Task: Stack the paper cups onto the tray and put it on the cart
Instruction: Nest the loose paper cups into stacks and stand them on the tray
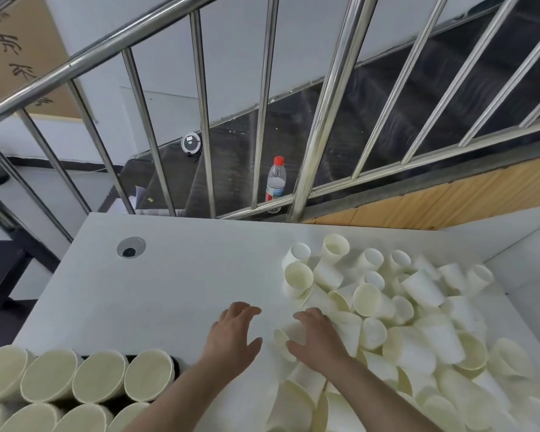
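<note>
A big heap of loose white paper cups [412, 310] lies on its sides over the right half of the white table [181, 275]. At the bottom left, several upright cups [100, 380] stand in rows on a dark tray [177, 366], whose edge just shows. My left hand [234, 335] hovers over bare table with its fingers spread and holds nothing. My right hand [317, 336] reaches to the heap's near edge, fingers spread over a lying cup [282, 339] without gripping it. No cart is in view.
A steel stair railing [321, 126] runs behind the table's far edge. A plastic water bottle [275, 182] with a red cap stands just past it. A round cable hole [131, 247] sits in the table's far left corner. A white wall borders the table's right side.
</note>
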The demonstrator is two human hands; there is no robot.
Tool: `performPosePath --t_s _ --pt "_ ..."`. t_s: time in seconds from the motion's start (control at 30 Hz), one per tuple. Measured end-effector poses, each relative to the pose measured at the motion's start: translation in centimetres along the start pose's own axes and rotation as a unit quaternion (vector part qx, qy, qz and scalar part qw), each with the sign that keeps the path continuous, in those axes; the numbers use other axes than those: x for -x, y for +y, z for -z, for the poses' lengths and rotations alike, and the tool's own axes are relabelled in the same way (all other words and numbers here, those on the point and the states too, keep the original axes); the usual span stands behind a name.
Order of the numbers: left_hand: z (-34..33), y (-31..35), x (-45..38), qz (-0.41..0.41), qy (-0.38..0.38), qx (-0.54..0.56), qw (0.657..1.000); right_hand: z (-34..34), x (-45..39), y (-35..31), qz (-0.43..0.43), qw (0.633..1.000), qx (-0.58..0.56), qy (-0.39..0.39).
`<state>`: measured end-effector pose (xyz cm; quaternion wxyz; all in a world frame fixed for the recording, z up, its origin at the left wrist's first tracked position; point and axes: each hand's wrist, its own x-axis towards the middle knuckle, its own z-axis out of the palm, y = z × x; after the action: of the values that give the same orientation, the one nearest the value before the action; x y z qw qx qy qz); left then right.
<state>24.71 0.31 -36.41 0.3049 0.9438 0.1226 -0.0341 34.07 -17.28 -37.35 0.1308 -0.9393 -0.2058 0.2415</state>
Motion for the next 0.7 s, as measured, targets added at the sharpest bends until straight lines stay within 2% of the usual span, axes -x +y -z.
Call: performPosePath --t_s 0.1,0.17,0.23,0.3,0.37,0.43,0.47,0.57,0.63,0.7 --pt "-0.4 0.2 -0.5 -0.010 -0.019 0.015 1.000 0.7 -0.9 -0.4 -0.043 0.983 -0.176 0.038" --pt "-0.6 0.4 -0.6 -0.020 -0.019 0.035 0.999 1.2 -1.3 -1.0 -0.081 0.934 -0.347 0.016" --pt "-0.7 0.6 -0.8 -0.028 0.001 0.059 0.998 1.5 -1.5 -1.6 -0.098 0.875 -0.472 -0.048" --pt "-0.7 0.7 -0.9 -0.027 0.030 0.071 0.997 1.6 -1.6 -1.8 -0.094 0.843 -0.522 -0.090" --pt "-0.6 0.7 -1.1 -0.022 0.054 0.079 0.995 1.6 -1.5 -2.0 -0.082 0.836 -0.530 -0.118" --pt "-0.5 0.5 -1.2 -0.016 0.064 0.078 0.995 1.6 -1.6 -2.4 -0.068 0.844 -0.516 -0.127" --pt "-0.4 0.5 -1.2 -0.011 0.064 0.069 0.995 1.6 -1.6 -2.5 -0.059 0.859 -0.496 -0.110" --pt "-0.2 0.1 -1.2 0.013 0.063 0.039 0.997 2.2 -2.5 -2.3 -0.018 0.934 -0.353 0.044" --pt "-0.1 -0.3 -1.2 0.022 0.060 0.033 0.997 2.7 -3.4 -1.8 0.019 0.961 -0.242 0.135" --pt "0.0 -0.6 -1.1 0.027 0.055 0.031 0.998 3.3 -4.4 -1.4 0.056 0.977 -0.128 0.162"
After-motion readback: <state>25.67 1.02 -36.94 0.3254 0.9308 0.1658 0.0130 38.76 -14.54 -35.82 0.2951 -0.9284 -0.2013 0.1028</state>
